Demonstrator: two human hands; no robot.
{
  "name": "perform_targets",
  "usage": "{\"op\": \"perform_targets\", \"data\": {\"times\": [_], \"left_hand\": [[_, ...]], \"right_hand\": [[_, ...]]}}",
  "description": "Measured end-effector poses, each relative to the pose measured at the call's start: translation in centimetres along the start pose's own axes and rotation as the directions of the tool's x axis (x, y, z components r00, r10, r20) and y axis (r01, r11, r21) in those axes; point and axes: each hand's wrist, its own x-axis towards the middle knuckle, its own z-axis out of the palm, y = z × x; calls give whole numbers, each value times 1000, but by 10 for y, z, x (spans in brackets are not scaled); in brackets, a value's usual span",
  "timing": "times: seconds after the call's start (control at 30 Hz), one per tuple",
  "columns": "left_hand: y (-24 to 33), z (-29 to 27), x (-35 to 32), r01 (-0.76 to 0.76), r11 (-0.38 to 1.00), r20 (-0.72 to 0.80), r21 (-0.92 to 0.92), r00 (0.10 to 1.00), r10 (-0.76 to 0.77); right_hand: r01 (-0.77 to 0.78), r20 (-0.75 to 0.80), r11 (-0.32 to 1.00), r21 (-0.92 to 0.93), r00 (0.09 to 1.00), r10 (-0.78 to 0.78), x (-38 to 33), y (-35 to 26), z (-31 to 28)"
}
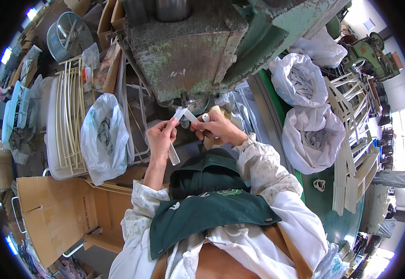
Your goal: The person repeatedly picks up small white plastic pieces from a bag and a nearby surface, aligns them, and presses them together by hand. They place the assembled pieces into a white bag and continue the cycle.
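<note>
My left hand (162, 136) is closed, pinching a flat white strip (173, 155) whose lower end sticks out below the fingers. Its upper end reaches the metal tooling (186, 104) under the press head. A second white strip piece (190, 116) slants from that same spot to my right hand (222, 128), which is closed on it. Whether the two pieces are joined or one bent strip, I cannot tell. By my right fingers shows a small white round-ended piece (205, 117). The right fingertips are partly hidden.
A heavy worn green press (184, 60) overhangs the hands. White bags of strips stand at left (104, 139) and right (313, 137). Pale rods fill a clear tub (53, 135); bundled strips (349, 186) lie on the green table (321, 200). A cardboard box (53, 214) stands lower left.
</note>
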Motion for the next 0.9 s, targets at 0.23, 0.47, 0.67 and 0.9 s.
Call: {"op": "perform_targets", "data": {"times": [0.23,0.47,0.67,0.9], "left_hand": [[0,-4,4,28,999,17,-39,999,-27],[35,8,-9,57,998,140,-6,989,-56],[-45,-28,-63,164,982,208,91,961,-180],[-40,-90,-92,8,854,419,520,869,-263]], "right_hand": [[-38,-10,996,75,999,39,4,2,1],[79,-59,993,84,995,-75,-24,-24,-4],[436,-654,896,-83,654,-379,-68,-15,-145],[185,-653,878,-441,605,-455,-40,6,-166]]}}
